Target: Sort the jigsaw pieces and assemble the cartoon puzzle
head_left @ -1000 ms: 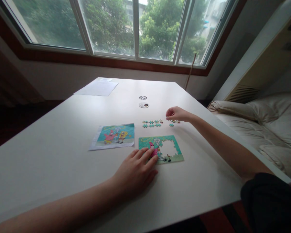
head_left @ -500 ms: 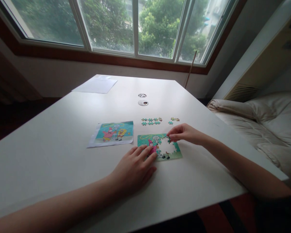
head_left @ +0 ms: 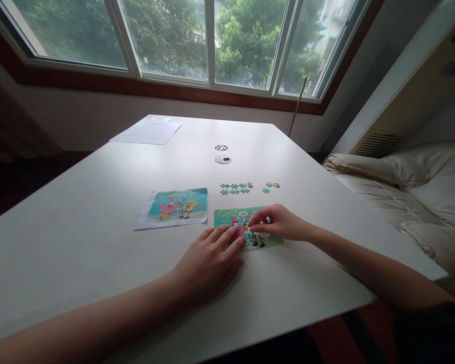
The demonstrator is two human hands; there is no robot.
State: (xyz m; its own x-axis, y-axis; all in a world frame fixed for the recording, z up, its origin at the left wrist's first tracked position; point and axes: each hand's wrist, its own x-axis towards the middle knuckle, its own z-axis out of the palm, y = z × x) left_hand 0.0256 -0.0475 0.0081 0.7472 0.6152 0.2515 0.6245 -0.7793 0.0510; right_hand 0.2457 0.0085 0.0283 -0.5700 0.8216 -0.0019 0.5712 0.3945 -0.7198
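A cartoon jigsaw puzzle (head_left: 227, 216) lies on the white table, with a gap in its middle and right part. My left hand (head_left: 214, 253) rests on the puzzle's lower left, fingers stretched out flat. Over the gap is my right hand (head_left: 275, 222), thumb and forefinger pinched around a small puzzle piece (head_left: 249, 229) near the gap's left edge. The hand hides much of the gap. Behind the puzzle, loose puzzle pieces (head_left: 235, 188) stand in two rows, and a few more pieces (head_left: 269, 187) lie to their right.
A printed reference picture (head_left: 178, 205) of the same cartoon lies left of the puzzle. White paper sheets (head_left: 147, 132) are at the table's far left. Two round grommets (head_left: 223, 160) sit in the white table (head_left: 98, 227). A beige sofa (head_left: 402, 182) stands at the right.
My right hand has moved left and slightly down, from the gap's upper right edge to its left edge. My left hand stays in place on the puzzle.
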